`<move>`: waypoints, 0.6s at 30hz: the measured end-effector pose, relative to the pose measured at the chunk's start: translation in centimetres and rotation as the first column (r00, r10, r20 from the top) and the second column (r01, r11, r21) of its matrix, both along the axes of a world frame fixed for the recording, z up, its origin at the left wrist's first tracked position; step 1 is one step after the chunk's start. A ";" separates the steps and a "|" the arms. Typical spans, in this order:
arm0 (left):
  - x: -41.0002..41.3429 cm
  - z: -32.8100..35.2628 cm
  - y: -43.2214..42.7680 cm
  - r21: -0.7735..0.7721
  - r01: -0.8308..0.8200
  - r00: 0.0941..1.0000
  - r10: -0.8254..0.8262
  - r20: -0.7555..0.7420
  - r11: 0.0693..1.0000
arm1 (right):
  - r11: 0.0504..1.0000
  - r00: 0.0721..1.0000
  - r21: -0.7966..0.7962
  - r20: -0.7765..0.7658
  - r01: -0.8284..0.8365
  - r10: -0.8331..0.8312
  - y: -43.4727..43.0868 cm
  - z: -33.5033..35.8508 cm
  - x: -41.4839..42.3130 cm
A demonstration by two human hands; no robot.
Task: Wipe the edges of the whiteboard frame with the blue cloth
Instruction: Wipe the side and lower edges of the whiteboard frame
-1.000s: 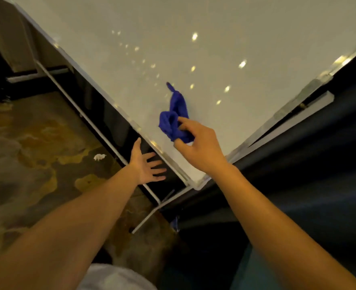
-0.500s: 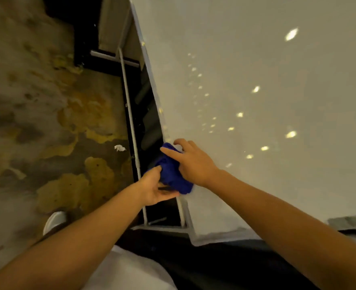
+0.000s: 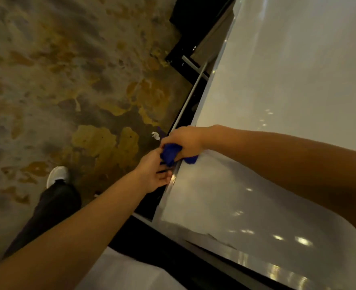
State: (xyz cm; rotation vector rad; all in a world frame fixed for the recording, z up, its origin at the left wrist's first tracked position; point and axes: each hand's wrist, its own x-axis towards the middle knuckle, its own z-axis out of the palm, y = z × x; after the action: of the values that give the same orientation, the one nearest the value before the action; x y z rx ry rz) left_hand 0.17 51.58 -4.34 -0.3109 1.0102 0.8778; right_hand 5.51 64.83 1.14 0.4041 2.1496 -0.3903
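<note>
Blue and bunched, the soft cloth (image 3: pixel 169 153) sits on the silver metal frame edge (image 3: pixel 170 183) of the glossy white whiteboard (image 3: pixel 277 101). The right hand (image 3: pixel 184 140) closes over it from above, pressing it to the edge. The left hand (image 3: pixel 154 174) pinches the cloth's lower part, its other fingers loosely curled beside the frame. A white shoe (image 3: pixel 58 176) stands on the mottled brown floor (image 3: pixel 68 80).
</note>
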 end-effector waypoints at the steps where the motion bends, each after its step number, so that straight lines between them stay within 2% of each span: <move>1: -0.2 -0.9 -1.4 -0.018 -0.019 0.995 0.017 -0.093 1.000 | 0.999 0.999 0.051 -0.035 -0.017 0.018 0.6 0.0 0.3; 3: 1.0 -1.4 -2.7 -0.015 0.081 0.956 -0.082 -0.283 0.997 | 0.979 0.995 0.205 -0.100 -0.001 0.022 1.5 -0.1 1.3; 5: 2.2 -1.0 -3.4 0.030 0.217 0.852 -0.175 -0.493 0.976 | 0.944 0.996 0.329 -0.087 0.023 0.006 0.7 -0.6 2.4; 7: 3.5 -0.6 -4.4 0.090 0.371 0.715 -0.223 -0.663 0.924 | 0.944 0.996 0.323 -0.035 -0.068 0.084 -1.7 -1.6 3.3; 8: 3.9 -0.5 -5.1 0.091 0.434 0.666 -0.252 -0.702 0.896 | 0.960 0.988 0.244 -0.039 -0.136 0.150 -3.0 -2.0 3.6; 10: 4.7 0.1 -5.9 0.070 0.528 0.618 -0.326 -0.716 0.846 | 0.969 0.966 0.057 -0.087 -0.240 0.244 -4.4 -2.3 4.0; 11: 5.1 0.7 -6.3 0.055 0.559 0.600 -0.358 -0.715 0.827 | 0.958 0.953 0.018 -0.098 -0.287 0.287 -3.9 -2.2 3.9; 12: 5.6 0.9 -6.7 0.040 0.587 0.579 -0.385 -0.719 0.809 | 0.945 0.941 0.044 -0.086 -0.324 0.326 -2.6 -2.1 3.7; 14: 6.6 1.0 -7.3 0.031 0.633 0.532 -0.405 -0.743 0.774 | 0.905 0.942 0.266 0.045 -0.332 0.332 1.8 -1.8 3.2; 15: 7.0 1.1 -7.4 0.035 0.642 0.517 -0.398 -0.758 0.766 | 0.876 0.959 0.391 0.121 -0.282 0.255 4.1 -1.3 2.9; 16: 7.2 1.0 -7.3 0.046 0.640 0.517 -0.386 -0.764 0.767 | 0.856 0.980 0.480 0.147 -0.191 0.137 6.0 -0.7 2.8; 18: 7.6 1.0 -7.0 0.057 0.628 0.533 -0.376 -0.759 0.776 | 0.850 0.995 0.526 0.099 -0.039 -0.015 6.7 -0.3 2.9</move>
State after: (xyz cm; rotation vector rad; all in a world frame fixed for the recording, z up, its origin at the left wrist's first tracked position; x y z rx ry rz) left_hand 7.77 44.57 -3.29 0.6772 1.5469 0.5836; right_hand 8.41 71.52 0.83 0.7011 2.1372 0.2431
